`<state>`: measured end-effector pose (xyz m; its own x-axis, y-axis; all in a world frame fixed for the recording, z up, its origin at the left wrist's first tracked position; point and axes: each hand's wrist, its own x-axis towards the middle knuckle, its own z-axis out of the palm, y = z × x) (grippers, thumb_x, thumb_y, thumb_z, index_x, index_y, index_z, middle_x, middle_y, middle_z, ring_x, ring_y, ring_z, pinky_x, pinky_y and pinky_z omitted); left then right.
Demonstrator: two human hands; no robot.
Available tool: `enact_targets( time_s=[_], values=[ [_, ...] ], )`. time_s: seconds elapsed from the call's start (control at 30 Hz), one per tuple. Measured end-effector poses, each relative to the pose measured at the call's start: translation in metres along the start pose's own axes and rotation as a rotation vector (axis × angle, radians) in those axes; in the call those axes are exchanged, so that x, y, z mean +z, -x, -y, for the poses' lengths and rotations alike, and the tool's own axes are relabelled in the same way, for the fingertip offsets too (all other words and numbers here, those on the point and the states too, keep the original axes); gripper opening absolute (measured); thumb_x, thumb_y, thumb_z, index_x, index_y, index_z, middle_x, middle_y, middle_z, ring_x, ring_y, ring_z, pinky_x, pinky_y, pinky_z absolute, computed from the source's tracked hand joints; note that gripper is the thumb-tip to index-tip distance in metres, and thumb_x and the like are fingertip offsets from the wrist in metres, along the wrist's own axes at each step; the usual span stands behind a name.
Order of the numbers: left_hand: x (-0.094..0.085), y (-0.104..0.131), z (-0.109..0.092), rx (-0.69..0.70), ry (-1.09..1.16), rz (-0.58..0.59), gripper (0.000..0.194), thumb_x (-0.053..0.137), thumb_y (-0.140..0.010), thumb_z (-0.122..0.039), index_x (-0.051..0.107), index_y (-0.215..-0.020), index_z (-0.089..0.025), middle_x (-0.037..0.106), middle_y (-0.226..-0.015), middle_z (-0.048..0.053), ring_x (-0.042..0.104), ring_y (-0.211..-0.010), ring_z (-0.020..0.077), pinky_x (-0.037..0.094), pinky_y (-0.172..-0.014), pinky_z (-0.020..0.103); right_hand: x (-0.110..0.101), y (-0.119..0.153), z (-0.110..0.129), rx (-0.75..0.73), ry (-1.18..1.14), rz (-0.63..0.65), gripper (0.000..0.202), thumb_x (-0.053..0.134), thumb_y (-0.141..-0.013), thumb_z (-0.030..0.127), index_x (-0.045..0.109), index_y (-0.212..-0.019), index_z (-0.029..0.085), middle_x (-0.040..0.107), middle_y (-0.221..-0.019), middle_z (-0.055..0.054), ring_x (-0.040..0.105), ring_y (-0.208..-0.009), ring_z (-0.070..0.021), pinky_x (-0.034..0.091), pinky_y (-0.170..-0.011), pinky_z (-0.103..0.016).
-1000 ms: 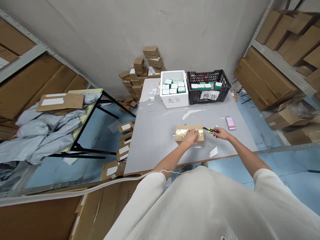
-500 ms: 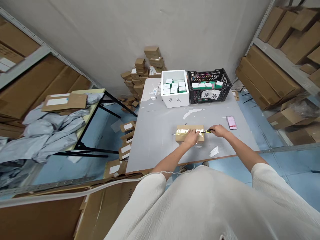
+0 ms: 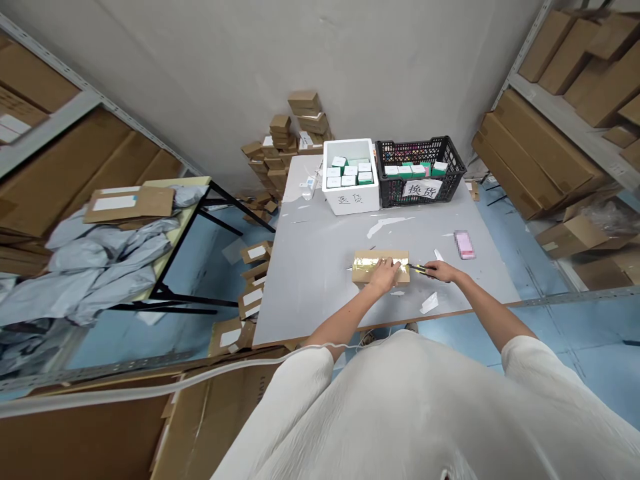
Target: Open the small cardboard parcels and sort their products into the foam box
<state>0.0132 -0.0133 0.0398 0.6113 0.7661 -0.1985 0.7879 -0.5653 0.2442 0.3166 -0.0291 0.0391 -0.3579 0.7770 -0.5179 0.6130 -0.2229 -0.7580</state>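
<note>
A small cardboard box [image 3: 361,267] with shiny tape along its top lies on the grey table. My left hand [image 3: 384,275] holds it down, fingers bent over the taped top. In my right hand [image 3: 442,271] is a black and yellow utility knife [image 3: 423,269], gripped just right of the box. Its tip points left at the box's right end; whether it touches the cardboard I cannot tell. Scraps of white paper [image 3: 429,303] lie near the table's front edge, below the knife.
A white foam box [image 3: 353,203] and a black plastic crate [image 3: 453,190], both holding green-and-white boxes, stand at the table's back. A pink phone-like item [image 3: 465,245] lies to the right. Small cartons [image 3: 277,163] are piled behind; grey parcels [image 3: 95,260] cover a left side table.
My right hand has drawn the knife a little right and down, away from the box's end. A white scrap now shows above that hand. My left hand stays on the box.
</note>
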Motion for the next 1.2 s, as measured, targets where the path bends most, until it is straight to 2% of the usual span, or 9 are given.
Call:
enact_targets(
  time_s=[0.2,0.3,0.4,0.53,0.63,0.77,0.93,1.07,1.2],
  values=[
    [-0.003,-0.003,0.001,-0.004,-0.011,-0.008,0.071,0.090,-0.083,-0.030,0.053,-0.144,-0.025,0.059,-0.137,0.015,0.061,-0.128,0.0346,0.038,-0.121,0.049,0.015,0.002,0.010,-0.021,-0.083,0.045,0.032,0.074,-0.090,0.054,0.071,-0.086,0.023,0.071,-0.075,-0.001,0.062,-0.068,-0.0156,0.048,-0.062,-0.025],
    [-0.002,-0.001,0.004,0.000,0.028,-0.034,0.075,0.087,-0.087,-0.040,0.051,-0.150,-0.023,0.057,-0.142,0.017,0.060,-0.131,0.0364,0.040,-0.120,0.048,0.011,0.009,0.003,0.021,-0.152,-0.057,0.034,0.077,-0.090,0.055,0.068,-0.087,0.023,0.075,-0.080,-0.003,0.067,-0.071,-0.0171,0.052,-0.064,-0.026],
    [0.000,-0.003,0.008,-0.008,0.112,-0.092,0.075,0.067,-0.101,-0.047,0.038,-0.165,-0.023,0.049,-0.157,0.019,0.061,-0.132,0.0364,0.045,-0.115,0.048,0.005,0.016,-0.008,0.058,-0.228,-0.172,0.041,0.076,-0.091,0.061,0.064,-0.098,0.023,0.080,-0.093,-0.006,0.071,-0.072,-0.0181,0.052,-0.063,-0.027],
    [0.000,-0.014,0.014,-0.095,0.193,-0.163,0.064,0.043,-0.110,-0.035,0.028,-0.172,-0.023,0.049,-0.161,0.019,0.062,-0.130,0.0331,0.046,-0.111,0.047,0.004,0.020,-0.014,0.015,-0.221,-0.232,0.044,0.062,-0.099,0.066,0.062,-0.109,0.024,0.081,-0.097,-0.006,0.071,-0.074,-0.0179,0.052,-0.066,-0.028],
    [0.002,-0.021,0.018,-0.173,0.171,-0.180,0.057,0.045,-0.107,-0.026,0.042,-0.163,-0.024,0.055,-0.156,0.018,0.056,-0.138,0.0332,0.042,-0.115,0.050,0.010,0.025,-0.008,-0.058,-0.148,-0.269,0.043,0.047,-0.107,0.063,0.065,-0.111,0.025,0.080,-0.098,-0.004,0.071,-0.080,-0.0188,0.055,-0.075,-0.031],
    [0.002,-0.021,0.024,-0.160,0.120,-0.183,0.052,0.053,-0.102,-0.025,0.052,-0.154,-0.026,0.052,-0.160,0.018,0.042,-0.153,0.0351,0.031,-0.125,0.055,0.017,0.034,0.004,-0.158,0.150,-0.334,0.033,0.056,-0.105,0.052,0.070,-0.120,0.027,0.079,-0.109,-0.006,0.071,-0.094,-0.0238,0.055,-0.085,-0.036],
    [-0.007,-0.022,0.025,-0.121,0.095,-0.113,0.059,0.060,-0.099,-0.030,0.048,-0.157,-0.026,0.053,-0.160,0.018,0.041,-0.154,0.0368,0.026,-0.128,0.059,0.021,0.037,0.009,-0.203,0.415,-0.362,0.032,0.065,-0.101,0.038,0.072,-0.129,0.026,0.077,-0.125,-0.010,0.071,-0.109,-0.0286,0.055,-0.093,-0.038],
    [-0.009,-0.025,0.023,-0.095,0.085,-0.116,0.063,0.053,-0.101,-0.028,0.043,-0.163,-0.022,0.057,-0.156,0.021,0.046,-0.151,0.0367,0.028,-0.127,0.059,0.023,0.032,0.007,-0.205,0.426,-0.365,0.030,0.067,-0.100,0.034,0.074,-0.128,0.027,0.077,-0.123,-0.009,0.072,-0.111,-0.0286,0.055,-0.097,-0.040],
    [0.000,-0.026,0.020,-0.080,0.051,-0.150,0.065,0.043,-0.104,-0.025,0.038,-0.167,-0.012,0.050,-0.163,0.027,0.039,-0.158,0.0386,0.027,-0.130,0.058,0.023,0.028,0.006,-0.190,0.410,-0.368,0.027,0.070,-0.099,0.033,0.075,-0.125,0.029,0.077,-0.122,-0.008,0.072,-0.111,-0.0287,0.055,-0.099,-0.040]
  ],
)
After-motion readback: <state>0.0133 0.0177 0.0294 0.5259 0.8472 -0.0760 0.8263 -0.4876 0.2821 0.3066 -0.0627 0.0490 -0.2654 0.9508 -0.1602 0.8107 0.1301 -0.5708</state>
